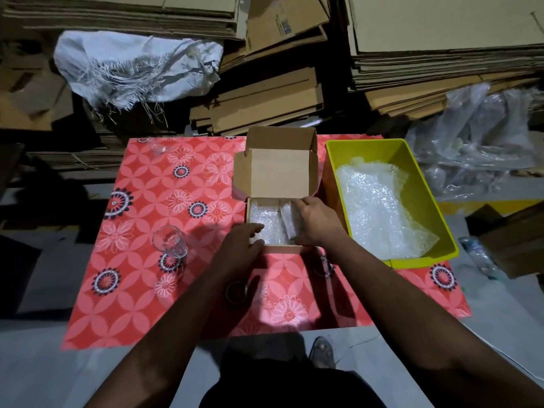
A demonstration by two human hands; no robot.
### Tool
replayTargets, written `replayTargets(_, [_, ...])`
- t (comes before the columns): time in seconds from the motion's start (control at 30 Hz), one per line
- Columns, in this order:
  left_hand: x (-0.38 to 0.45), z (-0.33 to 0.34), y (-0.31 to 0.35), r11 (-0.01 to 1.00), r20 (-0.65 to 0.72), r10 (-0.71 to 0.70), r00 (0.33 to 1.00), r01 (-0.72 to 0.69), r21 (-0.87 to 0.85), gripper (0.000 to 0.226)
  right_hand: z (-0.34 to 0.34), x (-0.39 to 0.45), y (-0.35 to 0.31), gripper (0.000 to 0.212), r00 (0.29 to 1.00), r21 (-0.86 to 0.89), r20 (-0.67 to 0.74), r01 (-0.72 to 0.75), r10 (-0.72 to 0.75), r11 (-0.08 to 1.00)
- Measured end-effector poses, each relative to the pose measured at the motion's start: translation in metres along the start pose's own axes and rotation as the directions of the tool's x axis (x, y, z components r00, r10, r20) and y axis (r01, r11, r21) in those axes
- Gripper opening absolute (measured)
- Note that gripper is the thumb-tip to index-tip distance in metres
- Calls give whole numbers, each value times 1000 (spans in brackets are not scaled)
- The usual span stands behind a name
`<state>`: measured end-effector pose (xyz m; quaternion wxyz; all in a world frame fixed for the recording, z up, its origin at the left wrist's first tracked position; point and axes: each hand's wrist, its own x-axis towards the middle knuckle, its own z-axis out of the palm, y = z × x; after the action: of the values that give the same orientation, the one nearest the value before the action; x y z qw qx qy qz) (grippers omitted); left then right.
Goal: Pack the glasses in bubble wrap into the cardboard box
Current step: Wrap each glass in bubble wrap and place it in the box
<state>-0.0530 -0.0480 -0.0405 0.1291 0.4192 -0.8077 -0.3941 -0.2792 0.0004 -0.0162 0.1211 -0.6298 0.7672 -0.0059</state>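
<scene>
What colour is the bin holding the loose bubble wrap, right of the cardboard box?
Yellow-green bin, seen clearly in the head view.

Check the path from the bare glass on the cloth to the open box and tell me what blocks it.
Only the left hand lies between the glass and the cardboard box; nothing else shows there on the cloth.

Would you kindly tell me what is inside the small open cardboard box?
The small open cardboard box holds clear bubble-wrap bundles. The right hand grips one, the left hand touches another. Any glasses inside the wrap are hidden.
</scene>
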Motion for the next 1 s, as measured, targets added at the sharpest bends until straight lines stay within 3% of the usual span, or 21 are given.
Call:
replayTargets(0.37, [-7,9,-9,999,4,38,999,-38,16,52,11,-1,1,102,998,-128,48,-41,48,991])
replayTargets(0.43, [-12,13,-9,996,20,65,998,-66,55,52,6,-3,-3,94,998,-142,36,-44,50,989])
replayTargets(0.5, [-18,18,-8,992,13,93,996,-93,90,51,-3,-10,-7,72,998,-108,-66,-15,8,994])
replayTargets(0.57, [-22,23,-7,992,-11,96,995,-94,89,49,-16,-22,-8,44,950,20,-312,22,-15,1000])
replayTargets(0.63, [-23,27,-3,993,-24,90,996,-87,83,49,-28,-36,-1,22,824,197,-557,3,110,980])
replayTargets(0.7, [-23,29,0,996,-36,68,997,-65,66,49,-33,-44,21,15,729,353,-612,-98,308,931])
replayTargets(0.77, [-23,29,4,998,-65,46,997,-44,38,50,-28,-44,57,24,738,404,-497,-269,457,874])
replayTargets(0.87, [-21,28,11,1000,-89,16,996,-16,3,48,-17,-42,102,58,805,305,-117,-527,581,793])
replayTargets(0.93, [-18,30,17,1000,-99,-8,995,8,-7,46,-12,-41,118,76,798,259,49,-591,600,764])
replayTargets(1.0, [-14,33,23,1000,-105,-16,994,17,5,45,-10,-40,127,72,805,258,104,-589,584,766])
